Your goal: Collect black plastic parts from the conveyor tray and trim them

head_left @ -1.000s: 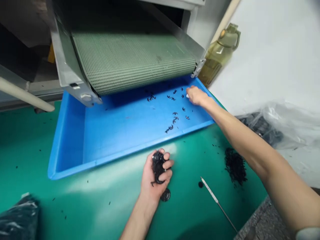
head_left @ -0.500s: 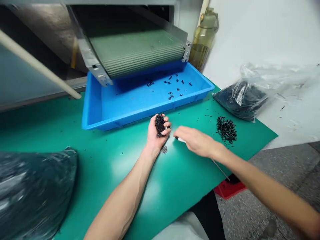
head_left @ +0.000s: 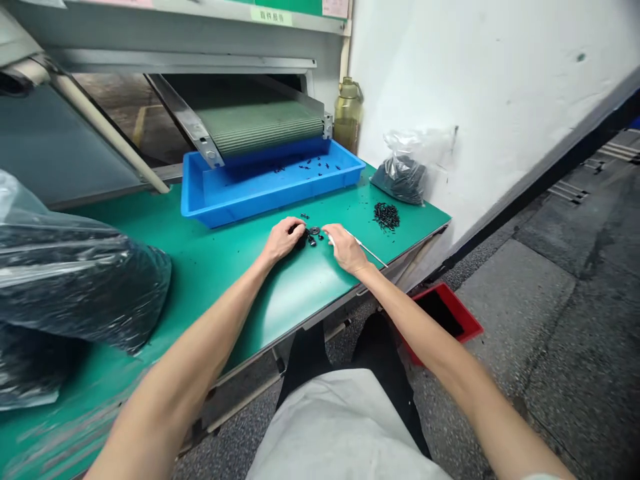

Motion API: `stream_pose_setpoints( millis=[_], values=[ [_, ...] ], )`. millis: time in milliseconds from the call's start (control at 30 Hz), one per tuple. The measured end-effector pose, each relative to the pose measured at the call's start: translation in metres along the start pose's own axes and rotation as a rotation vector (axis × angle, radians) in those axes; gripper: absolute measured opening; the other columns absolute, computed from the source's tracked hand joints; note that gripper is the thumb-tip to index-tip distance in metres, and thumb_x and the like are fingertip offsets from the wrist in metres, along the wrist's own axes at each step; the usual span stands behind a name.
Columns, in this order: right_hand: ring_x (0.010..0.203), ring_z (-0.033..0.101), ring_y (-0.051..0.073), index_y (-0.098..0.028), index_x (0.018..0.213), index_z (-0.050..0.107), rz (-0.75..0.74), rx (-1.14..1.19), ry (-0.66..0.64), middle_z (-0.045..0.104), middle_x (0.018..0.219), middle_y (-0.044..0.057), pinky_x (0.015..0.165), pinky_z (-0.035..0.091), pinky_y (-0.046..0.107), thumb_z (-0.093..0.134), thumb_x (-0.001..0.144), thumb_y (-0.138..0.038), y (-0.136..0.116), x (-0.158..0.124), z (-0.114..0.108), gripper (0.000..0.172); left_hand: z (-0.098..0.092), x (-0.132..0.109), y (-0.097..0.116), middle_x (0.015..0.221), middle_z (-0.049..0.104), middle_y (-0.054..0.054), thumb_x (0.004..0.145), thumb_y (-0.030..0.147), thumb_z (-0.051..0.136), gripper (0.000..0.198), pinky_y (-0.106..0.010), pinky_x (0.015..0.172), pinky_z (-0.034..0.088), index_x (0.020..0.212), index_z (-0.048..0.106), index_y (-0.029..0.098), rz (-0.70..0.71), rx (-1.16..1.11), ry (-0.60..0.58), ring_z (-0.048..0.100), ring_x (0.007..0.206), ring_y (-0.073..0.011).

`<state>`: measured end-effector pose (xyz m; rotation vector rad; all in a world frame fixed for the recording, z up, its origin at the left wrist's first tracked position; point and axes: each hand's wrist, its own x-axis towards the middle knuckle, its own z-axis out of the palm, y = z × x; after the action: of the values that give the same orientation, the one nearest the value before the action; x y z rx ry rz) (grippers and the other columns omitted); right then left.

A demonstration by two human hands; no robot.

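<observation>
My left hand [head_left: 287,238] is turned palm down on the green table, its fingers curled over a clump of small black parts [head_left: 299,239] that is mostly hidden. Just right of its fingertips, several loose black parts [head_left: 313,241] and a round coil-like disc [head_left: 315,231] lie on the tabletop. Across from them, my right hand [head_left: 345,249] is closed with its fingertips close to these parts. A thin metal rod [head_left: 373,255] sticks out past it to the right, and a small whitish bit shows at its fingers; the grip itself is partly hidden.
Behind my hands, a blue tray [head_left: 273,205] with scattered black parts sits under a green conveyor belt [head_left: 265,123]. At right are a pile of black pieces [head_left: 387,217], a filled clear bag [head_left: 403,177] and a bottle [head_left: 348,117]. Large bags [head_left: 85,280] stand left; a red bin [head_left: 465,313] is below.
My left hand has turned from palm up with a handful of black parts to palm down, and some parts now lie on the table. The view has pulled back.
</observation>
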<state>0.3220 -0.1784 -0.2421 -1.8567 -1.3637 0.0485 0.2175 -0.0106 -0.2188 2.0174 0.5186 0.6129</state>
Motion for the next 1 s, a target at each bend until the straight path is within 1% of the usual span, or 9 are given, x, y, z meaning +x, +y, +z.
stream_pose_setpoints(
  millis=[67,133,267,367,500,667,767,867,1000],
  values=[
    [0.084,0.063,0.013,-0.018,0.124,0.05,0.087,0.055,0.106,0.056,0.119,0.009,0.078,0.053,0.028,0.031,0.09,-0.004,0.003,-0.011,0.001,0.041,0.003,-0.011,0.005,0.1,0.071,-0.005,0.077,0.033,0.057,0.02,-0.033,0.097,0.039,0.085,0.07,0.02,0.058,0.073,-0.052,0.058,0.102,-0.0237],
    [0.072,0.061,0.012,-0.018,0.123,0.049,0.161,0.115,0.204,0.058,0.11,0.007,0.074,0.054,0.029,0.033,0.093,-0.008,0.006,-0.019,0.002,0.036,0.006,-0.018,0.011,0.104,0.071,-0.005,0.079,0.034,0.055,0.024,-0.033,0.098,0.04,0.09,0.071,0.02,0.108,0.123,-0.07,0.059,0.104,-0.0242],
    [0.083,0.061,0.015,-0.016,0.116,0.055,0.248,0.267,0.305,0.06,0.107,0.006,0.076,0.054,0.033,0.05,0.095,-0.023,0.013,-0.022,0.004,0.023,0.003,-0.025,0.016,0.116,0.068,-0.008,0.089,0.036,0.041,0.037,-0.033,0.098,0.042,0.109,0.065,0.017,0.165,0.151,0.027,0.06,0.11,-0.0218],
    [0.091,0.062,0.017,-0.015,0.117,0.057,0.264,0.387,0.276,0.061,0.111,0.007,0.077,0.055,0.036,0.057,0.093,-0.034,0.018,-0.021,0.006,0.03,-0.005,-0.027,0.011,0.117,0.067,-0.01,0.093,0.032,0.029,0.042,-0.035,0.094,0.046,0.116,0.06,0.015,0.167,0.135,0.129,0.063,0.106,-0.0204],
    [0.096,0.062,0.019,-0.015,0.117,0.058,0.286,0.484,0.218,0.06,0.114,0.008,0.08,0.055,0.038,0.058,0.093,-0.033,0.019,-0.024,0.007,0.03,-0.014,-0.039,0.006,0.111,0.069,-0.009,0.089,0.027,0.038,0.033,-0.036,0.094,0.045,0.107,0.064,0.016,0.165,0.124,0.212,0.061,0.105,-0.0222],
    [0.075,0.066,0.014,-0.014,0.111,0.059,0.341,0.609,0.089,0.066,0.095,0.005,0.063,0.057,0.029,0.062,0.09,-0.034,0.009,-0.027,0.004,0.029,-0.015,-0.075,0.014,0.11,0.065,-0.009,0.091,0.027,0.037,0.03,-0.035,0.095,0.042,0.105,0.061,0.018,0.174,0.107,0.29,0.058,0.104,-0.021],
    [0.059,0.065,0.014,-0.015,0.1,0.062,0.335,0.66,0.018,0.067,0.077,0.003,0.049,0.052,0.023,0.072,0.076,-0.036,-0.004,-0.03,0.004,0.034,-0.009,-0.095,0.022,0.097,0.065,-0.007,0.093,0.03,0.035,0.029,-0.031,0.082,0.046,0.105,0.059,0.018,0.165,0.076,0.229,0.059,0.087,-0.0178],
    [0.05,0.059,0.012,-0.017,0.093,0.062,0.304,0.681,0.003,0.065,0.073,0.001,0.039,0.043,0.02,0.077,0.065,-0.039,-0.021,-0.035,0.009,0.039,-0.001,-0.108,0.029,0.084,0.064,-0.002,0.093,0.033,0.037,0.027,-0.028,0.071,0.044,0.105,0.057,0.02,0.145,0.038,0.114,0.057,0.073,-0.0153],
    [0.055,0.059,0.012,-0.019,0.09,0.057,0.279,0.7,-0.003,0.063,0.075,0.0,0.043,0.048,0.023,0.077,0.062,-0.045,-0.039,-0.04,0.02,0.043,0.003,-0.115,0.033,0.069,0.059,0.002,0.092,0.034,0.038,0.021,-0.027,0.062,0.04,0.092,0.055,0.021,0.078,-0.021,-0.03,0.052,0.063,-0.0144]
  ],
)
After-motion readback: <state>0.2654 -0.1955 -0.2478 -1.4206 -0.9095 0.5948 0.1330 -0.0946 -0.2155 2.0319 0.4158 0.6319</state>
